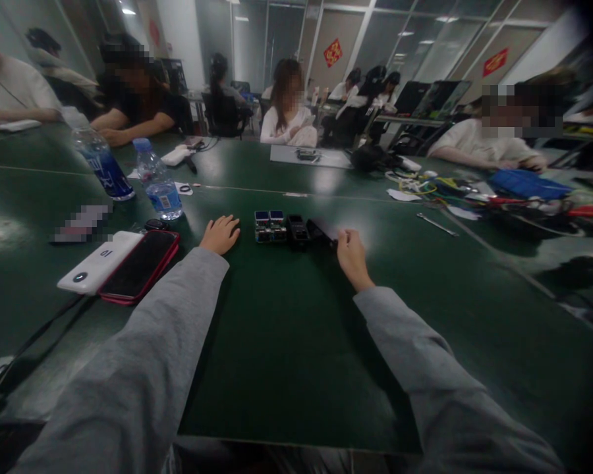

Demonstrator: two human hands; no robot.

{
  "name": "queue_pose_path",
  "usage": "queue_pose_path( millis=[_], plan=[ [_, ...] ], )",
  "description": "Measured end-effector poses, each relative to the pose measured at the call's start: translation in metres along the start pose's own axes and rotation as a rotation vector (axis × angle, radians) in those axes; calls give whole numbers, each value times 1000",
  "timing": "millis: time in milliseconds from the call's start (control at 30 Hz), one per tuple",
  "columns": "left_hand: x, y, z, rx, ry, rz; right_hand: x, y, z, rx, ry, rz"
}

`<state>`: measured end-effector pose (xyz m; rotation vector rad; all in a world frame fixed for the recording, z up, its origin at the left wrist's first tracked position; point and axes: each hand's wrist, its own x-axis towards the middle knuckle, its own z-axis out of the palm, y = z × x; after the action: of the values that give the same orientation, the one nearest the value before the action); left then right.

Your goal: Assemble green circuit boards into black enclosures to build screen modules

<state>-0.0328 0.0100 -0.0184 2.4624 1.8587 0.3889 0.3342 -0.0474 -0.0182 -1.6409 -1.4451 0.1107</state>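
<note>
My left hand (221, 235) lies palm down on the green table, fingers stretched out and nothing in them. To its right, a little apart, sit small circuit modules (270, 227) with dark square tops, side by side. Right against them stands a black plastic case (297, 229) with recesses in it. My right hand (352, 257) is closed, its fingers pinching the end of a thin dark flat piece (321, 232). That piece slants up beside the case; whether the two are joined I cannot tell.
Two water bottles (159, 187), a white power bank (99, 263) and a red-cased phone (141, 266) are on the left. A wrench (437, 224) and tangled cables (514, 204) lie on the right. Several people sit around the table (296, 368) and behind it.
</note>
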Motion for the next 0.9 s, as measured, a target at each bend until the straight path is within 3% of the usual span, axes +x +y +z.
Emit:
queue_pose_path(
  millis=[167, 267, 400, 500, 633, 700, 767, 900],
  plan=[
    [0, -1, 0, -8, 6, 10, -3, -8, 0, -73, -39, -271],
    [-1, -1, -1, -14, 5, 7, -2, -7, -2, -42, -64, -168],
    [-2, 0, -1, -17, 2, -2, 2, 1, -4, -66, 52, -20],
    [-1, -1, 0, -22, 6, 4, 1, 2, -1, -136, 94, -67],
    [-1, -1, -1, -29, 3, 0, -7, -6, -7, -153, -68, -146],
    [-1, 1, -2, -33, -3, -6, -18, -8, -25, -128, -130, -197],
    [-1, 2, -4, -35, -1, -8, -36, 0, -58, -92, -214, -250],
    [-2, 5, -7, -30, -9, -9, -84, 59, -168, -65, -431, -152]
  ],
)
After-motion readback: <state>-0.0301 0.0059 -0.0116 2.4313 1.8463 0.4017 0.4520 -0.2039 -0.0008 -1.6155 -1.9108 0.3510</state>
